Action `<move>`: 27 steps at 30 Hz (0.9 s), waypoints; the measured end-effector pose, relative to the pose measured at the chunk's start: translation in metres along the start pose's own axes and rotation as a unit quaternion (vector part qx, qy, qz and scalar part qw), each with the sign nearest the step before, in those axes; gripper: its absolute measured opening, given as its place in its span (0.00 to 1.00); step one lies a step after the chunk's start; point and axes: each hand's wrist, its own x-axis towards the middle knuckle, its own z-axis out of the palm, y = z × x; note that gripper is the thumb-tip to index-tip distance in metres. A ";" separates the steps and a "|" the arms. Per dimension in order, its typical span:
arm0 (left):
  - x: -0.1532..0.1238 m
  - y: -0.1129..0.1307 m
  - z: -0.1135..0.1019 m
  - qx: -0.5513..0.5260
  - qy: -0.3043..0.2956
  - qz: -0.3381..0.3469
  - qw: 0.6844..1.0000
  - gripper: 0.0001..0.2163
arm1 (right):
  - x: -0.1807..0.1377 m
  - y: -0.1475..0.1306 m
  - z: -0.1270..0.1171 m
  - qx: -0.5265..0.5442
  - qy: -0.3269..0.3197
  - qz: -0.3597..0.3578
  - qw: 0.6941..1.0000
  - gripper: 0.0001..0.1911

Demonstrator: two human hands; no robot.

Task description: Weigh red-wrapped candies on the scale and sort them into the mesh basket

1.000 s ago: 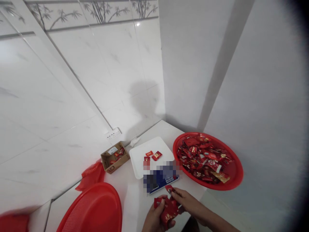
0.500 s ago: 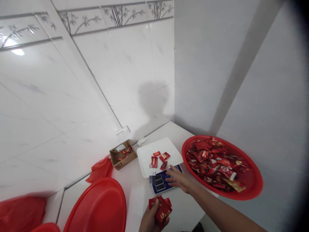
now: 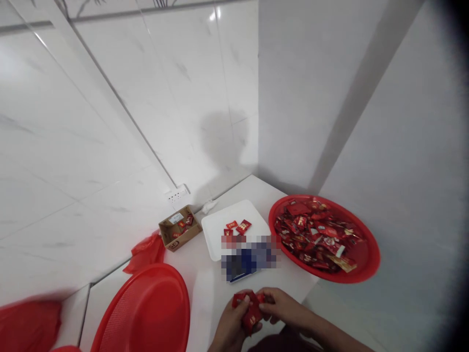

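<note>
At the table's front edge, my left hand (image 3: 231,323) is closed around small red snack packets with gold print (image 3: 252,317), its thumb on top. My right hand (image 3: 283,306) meets it from the right, fingers pinched at the edge of a red packet (image 3: 261,297). Just beyond both hands is a digital scale with a white weighing tray (image 3: 216,230); its blue front panel is blurred out. A few red packets (image 3: 243,227) lie on that tray. To the right, a red basin (image 3: 372,264) holds a heap of similar packets.
A small cardboard box (image 3: 187,239) with a few packets stands left of the scale. Nearer are an oval red plastic basket (image 3: 183,303) and a red plastic bag (image 3: 146,250). Tiled walls with a power socket (image 3: 177,194) bound the white table (image 3: 205,293).
My right hand has drawn back from over the scale's panel to the packets in my left hand, and its spread fingers have closed. The view has tilted down slightly.
</note>
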 end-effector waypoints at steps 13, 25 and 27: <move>-0.003 0.001 0.000 0.011 -0.017 -0.021 1.000 0.18 | -0.005 0.010 -0.009 0.035 0.071 0.006 0.997 0.13; -0.004 0.000 -0.010 -0.032 0.040 -0.034 0.998 0.21 | 0.037 0.003 -0.044 0.235 0.206 0.021 0.950 0.05; -0.004 -0.002 -0.014 -0.035 0.043 -0.038 0.998 0.20 | 0.047 -0.016 -0.049 0.285 0.198 -0.013 0.938 0.06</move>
